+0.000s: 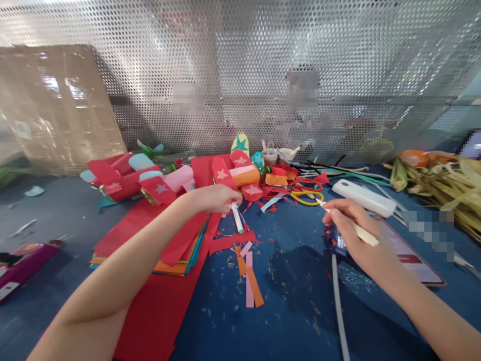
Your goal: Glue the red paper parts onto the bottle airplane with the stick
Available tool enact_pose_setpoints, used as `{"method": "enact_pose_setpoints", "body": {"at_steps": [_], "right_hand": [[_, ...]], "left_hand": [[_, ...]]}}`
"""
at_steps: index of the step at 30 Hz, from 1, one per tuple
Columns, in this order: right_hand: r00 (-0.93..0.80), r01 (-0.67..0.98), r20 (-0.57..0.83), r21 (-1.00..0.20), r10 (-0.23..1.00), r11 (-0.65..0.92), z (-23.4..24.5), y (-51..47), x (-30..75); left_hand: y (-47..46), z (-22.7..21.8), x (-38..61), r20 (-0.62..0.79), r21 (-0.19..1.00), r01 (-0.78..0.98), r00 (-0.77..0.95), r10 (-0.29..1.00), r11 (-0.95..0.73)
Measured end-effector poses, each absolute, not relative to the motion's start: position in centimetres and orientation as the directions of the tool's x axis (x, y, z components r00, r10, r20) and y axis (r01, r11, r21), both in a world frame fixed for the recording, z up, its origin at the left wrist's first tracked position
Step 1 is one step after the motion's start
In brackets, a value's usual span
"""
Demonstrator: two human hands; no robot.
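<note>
My left hand point(220, 199) reaches over the paper scraps, fingers curled together at the upper end of a slim white marker point(238, 219) with a green lower tip. My right hand point(351, 225) grips a cream-white pen point(365, 234), its pointed tip aimed up and left, near a pair of yellow-handled scissors point(307, 197). Just behind my left hand lies a bottle craft wrapped in orange and pink paper point(245, 177), with red star-marked pieces. Two similar paper-covered bottles, one red point(130, 184) and one pink point(176, 181), lie left of it.
A stack of coloured paper point(150, 233) and a long red sheet point(154, 316) lie under my left arm. Pink and orange strips point(250, 281) sit front centre. Rightward are a phone point(417, 255), a white device point(364, 197), a white cable point(339, 311) and corn husks point(436, 188). Perforated metal point(240, 65) stands behind.
</note>
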State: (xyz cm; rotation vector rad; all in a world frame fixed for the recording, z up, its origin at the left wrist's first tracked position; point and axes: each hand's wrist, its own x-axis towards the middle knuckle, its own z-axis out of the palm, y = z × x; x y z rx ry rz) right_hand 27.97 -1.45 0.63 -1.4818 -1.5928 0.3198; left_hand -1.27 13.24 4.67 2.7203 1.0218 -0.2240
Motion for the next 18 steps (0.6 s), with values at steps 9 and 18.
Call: {"method": "enact_pose_setpoints", "body": {"at_steps": [9,18], "right_hand": [[0.125,0.657,0.427,-0.712,0.895,0.248,0.7,-1.5,28.0],[-0.036,0.419,0.195,-0.888,0.98,0.192,0.3,-1.5,26.9]], "left_hand": [[12.7,3.9,-0.7,-0.291,0.268,0.594,0.801,0.524,-0.759],[11.2,4.2,1.3,-0.101,0.601,0.379,0.91,0.403,-0.704]]}}
